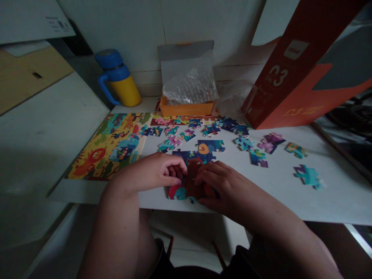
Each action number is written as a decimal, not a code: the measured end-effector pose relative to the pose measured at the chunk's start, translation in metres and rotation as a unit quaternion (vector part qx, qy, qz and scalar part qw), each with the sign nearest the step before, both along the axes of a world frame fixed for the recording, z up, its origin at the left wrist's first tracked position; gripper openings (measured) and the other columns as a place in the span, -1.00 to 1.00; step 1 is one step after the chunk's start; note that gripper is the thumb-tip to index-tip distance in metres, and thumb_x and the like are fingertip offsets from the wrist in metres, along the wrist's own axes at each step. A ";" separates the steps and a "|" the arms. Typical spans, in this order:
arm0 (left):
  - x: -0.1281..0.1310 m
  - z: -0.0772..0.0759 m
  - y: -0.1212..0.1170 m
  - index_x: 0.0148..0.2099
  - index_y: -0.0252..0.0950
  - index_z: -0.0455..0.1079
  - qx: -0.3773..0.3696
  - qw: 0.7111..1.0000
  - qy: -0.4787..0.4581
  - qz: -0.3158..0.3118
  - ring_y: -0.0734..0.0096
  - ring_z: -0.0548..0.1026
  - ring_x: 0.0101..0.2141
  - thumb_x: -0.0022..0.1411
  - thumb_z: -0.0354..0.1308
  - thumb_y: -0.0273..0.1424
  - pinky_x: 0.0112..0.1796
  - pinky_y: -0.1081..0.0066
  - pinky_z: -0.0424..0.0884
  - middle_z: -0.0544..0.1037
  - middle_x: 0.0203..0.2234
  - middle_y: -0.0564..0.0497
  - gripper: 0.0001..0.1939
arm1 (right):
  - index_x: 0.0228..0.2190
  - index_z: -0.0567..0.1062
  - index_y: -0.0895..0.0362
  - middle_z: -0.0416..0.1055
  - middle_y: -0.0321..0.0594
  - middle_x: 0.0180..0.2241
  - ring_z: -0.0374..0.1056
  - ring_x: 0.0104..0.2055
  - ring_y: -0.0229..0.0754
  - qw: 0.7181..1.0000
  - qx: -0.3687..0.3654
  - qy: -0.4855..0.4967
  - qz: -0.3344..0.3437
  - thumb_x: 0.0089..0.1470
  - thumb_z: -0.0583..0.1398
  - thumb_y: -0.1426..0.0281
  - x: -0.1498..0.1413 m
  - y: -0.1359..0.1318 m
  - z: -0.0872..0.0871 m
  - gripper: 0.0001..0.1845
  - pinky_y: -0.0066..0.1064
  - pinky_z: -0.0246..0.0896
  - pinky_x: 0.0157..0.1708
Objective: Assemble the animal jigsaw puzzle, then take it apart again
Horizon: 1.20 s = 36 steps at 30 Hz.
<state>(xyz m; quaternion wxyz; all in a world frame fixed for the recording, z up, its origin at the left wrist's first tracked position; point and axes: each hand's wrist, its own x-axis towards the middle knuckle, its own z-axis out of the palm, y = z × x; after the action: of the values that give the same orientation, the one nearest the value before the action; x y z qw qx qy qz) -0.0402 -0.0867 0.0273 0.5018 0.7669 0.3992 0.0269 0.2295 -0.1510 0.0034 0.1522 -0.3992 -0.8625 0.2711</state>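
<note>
A partly joined jigsaw puzzle point(190, 176) with a brown bear-like figure lies at the table's front edge. My left hand point(165, 170) rests at its left side, fingers loosely curled, thumb and forefinger apart, with nothing seen between them. Over the right side of the puzzle is my right hand point(219, 182), its thumb at the lower edge and its fingertips on the brown figure. Between them shows an orange-marked puzzle piece point(209, 190), partly hidden by the hand. A joined strip with an orange round shape point(210, 146) adjoins the puzzle's top.
Loose puzzle pieces point(244, 143) are scattered behind and to the right. A colourful picture sheet point(116, 143) lies left. At the back stand a blue-and-yellow flask point(126, 89), an open orange box point(186, 109) with clear plastic, and a large red-orange box point(290, 93).
</note>
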 end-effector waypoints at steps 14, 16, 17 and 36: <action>0.007 -0.006 0.001 -0.08 -0.21 0.54 0.046 0.999 0.025 0.016 0.47 0.44 -0.43 0.20 0.40 -0.36 -0.39 0.46 0.32 0.57 -0.39 0.13 -0.77 | -0.12 0.57 0.04 0.55 -0.14 -0.01 0.40 0.05 0.03 1.000 0.000 -0.011 -0.002 0.09 0.47 0.46 -0.002 0.001 0.003 -0.67 -0.12 0.32 0.07; 0.008 -0.007 0.001 -0.08 -0.21 0.54 0.052 0.998 0.022 0.014 0.47 0.44 -0.43 0.19 0.40 -0.37 -0.39 0.46 0.32 0.56 -0.41 0.13 -0.76 | -0.11 0.57 0.04 0.55 -0.15 -0.03 0.40 0.04 0.03 1.000 -0.001 -0.009 -0.001 0.08 0.47 0.47 -0.002 0.001 0.003 -0.66 -0.11 0.31 0.08; 0.009 -0.008 0.001 -0.08 -0.21 0.54 0.055 0.998 0.019 0.014 0.48 0.43 -0.43 0.19 0.40 -0.38 -0.39 0.46 0.32 0.55 -0.41 0.13 -0.76 | -0.11 0.57 0.04 0.55 -0.15 -0.04 0.40 0.04 0.02 1.000 -0.001 -0.009 -0.001 0.09 0.47 0.48 -0.002 0.001 0.002 -0.66 -0.11 0.31 0.08; -0.008 -0.010 0.010 -0.22 -0.22 0.51 0.070 0.993 0.060 0.072 0.46 0.38 -0.46 0.16 0.46 -0.21 -0.45 0.47 0.24 0.46 -0.50 0.16 -0.73 | -0.13 0.58 0.06 0.54 -0.15 -0.06 0.40 0.01 0.01 1.000 0.005 -0.029 -0.006 0.09 0.47 0.46 -0.004 -0.001 0.006 -0.69 -0.12 0.33 0.03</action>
<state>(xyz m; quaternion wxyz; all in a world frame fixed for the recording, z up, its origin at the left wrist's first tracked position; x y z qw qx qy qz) -0.0481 -0.0768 0.0168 0.4185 0.7697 0.4800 0.0448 0.2258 -0.1518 0.0095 0.1305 -0.4112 -0.8655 0.2546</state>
